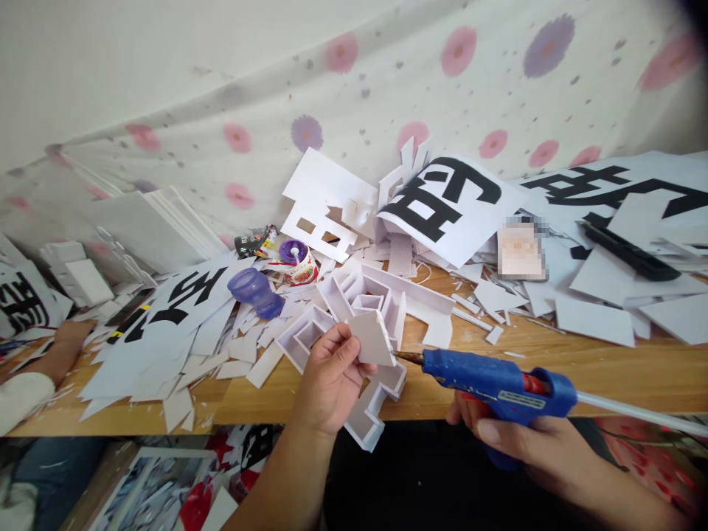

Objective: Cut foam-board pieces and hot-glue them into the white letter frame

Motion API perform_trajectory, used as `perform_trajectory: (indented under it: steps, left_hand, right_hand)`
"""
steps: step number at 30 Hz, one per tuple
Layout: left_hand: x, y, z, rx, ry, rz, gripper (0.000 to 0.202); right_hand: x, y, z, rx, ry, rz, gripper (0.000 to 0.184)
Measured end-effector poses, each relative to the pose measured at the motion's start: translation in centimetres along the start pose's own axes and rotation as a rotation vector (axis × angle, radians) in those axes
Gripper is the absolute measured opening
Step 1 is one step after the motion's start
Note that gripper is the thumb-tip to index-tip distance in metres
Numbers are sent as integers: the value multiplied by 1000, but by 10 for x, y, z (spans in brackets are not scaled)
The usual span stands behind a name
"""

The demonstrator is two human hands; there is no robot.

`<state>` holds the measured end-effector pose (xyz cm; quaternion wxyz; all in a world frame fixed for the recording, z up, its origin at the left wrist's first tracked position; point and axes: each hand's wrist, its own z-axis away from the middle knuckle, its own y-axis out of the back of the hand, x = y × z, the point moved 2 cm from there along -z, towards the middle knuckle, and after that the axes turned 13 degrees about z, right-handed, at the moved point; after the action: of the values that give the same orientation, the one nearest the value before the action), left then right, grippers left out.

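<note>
Your left hand (332, 377) is up at centre, bare forearm rising from the bottom edge, thumb and fingers pinched closed. Your right hand (517, 436) sits lower right, fingers curled tight in a grip.

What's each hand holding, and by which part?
Left hand: white foam piece, pinched at its left edge. Right hand: blue glue gun, by its handle.

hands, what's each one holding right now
Left hand: closed, pinching a white foam piece.
Right hand: closed on a blue glue gun, nozzle at the piece's edge.
</note>
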<state>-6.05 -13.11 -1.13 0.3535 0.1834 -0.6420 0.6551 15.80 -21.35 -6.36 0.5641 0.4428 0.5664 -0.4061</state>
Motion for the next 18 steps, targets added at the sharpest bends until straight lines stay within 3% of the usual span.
perform_trajectory:
  steps: [10,15,18]
  left_hand:
    - [2,2,-3,10,-37,-8,31]
    - [2,2,-1,12,-41,-18,31]
    - [3,2,0,16,-42,-26,32]
  right_hand:
    - [5,2,6,-1,-111,17,33]
    - [5,-3,9,133,-163,-2,35]
    - [4,-5,10,147,-175,4,31]
